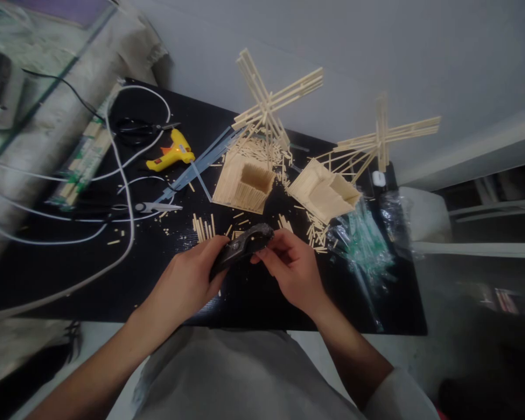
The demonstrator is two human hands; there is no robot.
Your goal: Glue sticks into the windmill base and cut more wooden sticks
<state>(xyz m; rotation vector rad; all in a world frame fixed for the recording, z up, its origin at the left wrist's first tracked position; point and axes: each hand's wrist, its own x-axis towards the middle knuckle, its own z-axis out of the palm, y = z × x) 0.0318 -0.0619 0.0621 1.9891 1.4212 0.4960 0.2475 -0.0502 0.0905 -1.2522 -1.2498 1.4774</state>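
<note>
My left hand (192, 280) is wrapped round a dark, elongated tool with a curved edge (241, 245), held above the near part of the table. The tool's exact kind is blurred. At its right end, my right hand (294, 265) has thumb and fingers pinched together, touching or very near the tip; what they grip is hidden. Short wooden sticks (204, 227) lie just beyond my left hand. Farther back stand two windmill models made of sticks, a left one (240, 189) and a right one (321, 192), each with crossed blades.
A yellow glue gun (174, 153), black-handled scissors (140, 129) and pliers-like cutters (153, 207) lie left on the black table (157, 280). White cables (129, 221) loop across there. Stick offcuts are scattered around the models. Crumpled clear plastic bags (363, 236) lie at right.
</note>
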